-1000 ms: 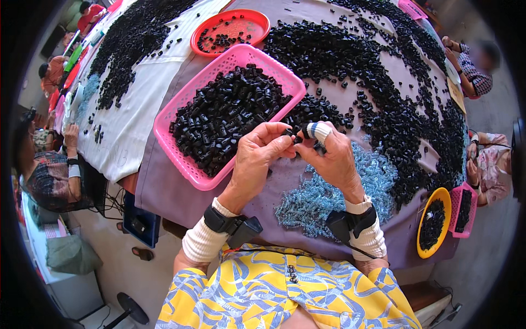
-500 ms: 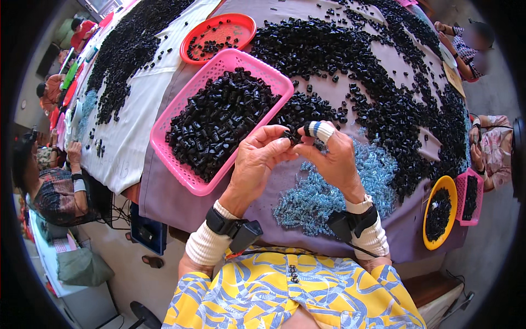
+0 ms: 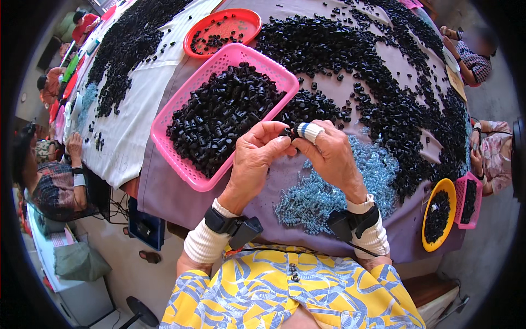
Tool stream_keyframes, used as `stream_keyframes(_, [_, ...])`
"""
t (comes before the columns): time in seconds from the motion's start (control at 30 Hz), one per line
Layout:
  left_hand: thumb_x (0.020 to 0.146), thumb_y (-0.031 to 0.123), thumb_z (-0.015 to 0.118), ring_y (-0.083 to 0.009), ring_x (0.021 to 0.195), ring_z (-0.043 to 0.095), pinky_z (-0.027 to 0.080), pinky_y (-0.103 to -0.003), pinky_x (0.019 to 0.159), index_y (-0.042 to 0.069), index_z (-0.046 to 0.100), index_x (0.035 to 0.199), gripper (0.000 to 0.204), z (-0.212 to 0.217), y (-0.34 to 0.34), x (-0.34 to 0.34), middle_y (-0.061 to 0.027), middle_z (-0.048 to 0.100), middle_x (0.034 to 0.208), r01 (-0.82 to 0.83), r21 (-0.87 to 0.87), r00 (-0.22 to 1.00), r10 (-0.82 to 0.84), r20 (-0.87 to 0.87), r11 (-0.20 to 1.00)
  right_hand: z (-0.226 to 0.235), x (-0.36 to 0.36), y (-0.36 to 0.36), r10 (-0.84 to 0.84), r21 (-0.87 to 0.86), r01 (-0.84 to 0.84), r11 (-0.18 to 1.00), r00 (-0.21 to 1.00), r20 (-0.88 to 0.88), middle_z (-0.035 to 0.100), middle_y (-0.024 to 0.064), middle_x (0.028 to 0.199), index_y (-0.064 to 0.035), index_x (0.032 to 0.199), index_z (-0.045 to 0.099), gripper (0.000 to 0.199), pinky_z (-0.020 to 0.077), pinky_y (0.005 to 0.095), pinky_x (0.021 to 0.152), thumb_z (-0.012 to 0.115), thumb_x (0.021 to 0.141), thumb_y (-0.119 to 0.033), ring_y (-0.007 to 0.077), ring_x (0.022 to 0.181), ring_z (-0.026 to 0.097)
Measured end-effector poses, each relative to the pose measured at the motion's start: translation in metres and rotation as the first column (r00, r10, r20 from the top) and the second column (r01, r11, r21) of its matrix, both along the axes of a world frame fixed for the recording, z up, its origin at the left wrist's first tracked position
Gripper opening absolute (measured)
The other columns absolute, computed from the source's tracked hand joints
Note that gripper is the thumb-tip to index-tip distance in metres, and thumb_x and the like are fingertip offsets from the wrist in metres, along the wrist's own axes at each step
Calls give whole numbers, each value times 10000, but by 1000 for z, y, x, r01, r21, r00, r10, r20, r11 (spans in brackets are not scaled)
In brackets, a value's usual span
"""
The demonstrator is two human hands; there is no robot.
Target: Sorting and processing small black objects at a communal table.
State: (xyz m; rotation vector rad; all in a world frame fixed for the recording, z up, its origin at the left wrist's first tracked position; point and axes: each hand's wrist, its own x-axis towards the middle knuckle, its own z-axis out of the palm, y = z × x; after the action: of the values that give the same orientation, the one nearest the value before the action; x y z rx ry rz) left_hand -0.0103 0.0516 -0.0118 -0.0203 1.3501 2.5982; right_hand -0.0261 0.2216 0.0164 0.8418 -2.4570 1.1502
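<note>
My left hand (image 3: 256,159) and my right hand (image 3: 329,156) meet above the purple table cover, fingertips pinched together on one small black plastic piece (image 3: 286,132). A white bandage with blue stripes wraps my right index finger. Just left of the hands a pink basket (image 3: 181,164) is heaped with black plastic pieces (image 3: 222,118). Under my right hand lies a pile of small light-blue springs (image 3: 323,189). Both wrists carry black strapped devices over white cuffs.
A broad spread of loose black pieces (image 3: 378,71) covers the far table. A red round tray (image 3: 222,27) sits behind the pink basket. A yellow dish (image 3: 438,216) and a small pink basket (image 3: 471,200) stand at right. Other people sit at left and right.
Both hands stay joined on the small piece, fingers shifting slightly. The view has tilted a little, so the table sits lower in the picture.
</note>
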Motion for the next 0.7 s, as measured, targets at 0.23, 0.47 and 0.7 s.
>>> stream_keyframes(0.23, [876, -5, 581, -172, 860, 647, 544, -321, 819, -3, 562, 1100, 224, -1, -7, 2, -89, 641, 971, -21, -31, 1000, 21, 7, 999, 2, -5, -8, 75, 173, -34, 984, 969, -234, 587, 98, 766, -13, 746, 596, 83, 430, 374, 719, 664, 714, -49, 257, 732, 565])
stream_keyframes(0.47, [878, 36, 605, -165, 830, 660, 550, -309, 792, -5, 573, 1109, 237, 3, -14, 5, -104, 665, 968, -52, -36, 999, 53, 13, 998, 4, -9, -9, -19, -86, 12, 996, 996, -84, 594, 105, 765, 5, 852, 608, 192, 478, 367, 637, 717, 697, -33, 295, 743, 573])
stream_keyframes(0.7, [876, 55, 617, -126, 813, 651, 526, -249, 767, -10, 596, 1148, 281, 7, -14, 10, -81, 673, 946, -79, -172, 996, 70, -63, 982, 7, -11, -18, 4, -74, -11, 997, 996, -89, 583, 101, 745, -2, 839, 603, 195, 461, 369, 633, 723, 690, -40, 288, 706, 559])
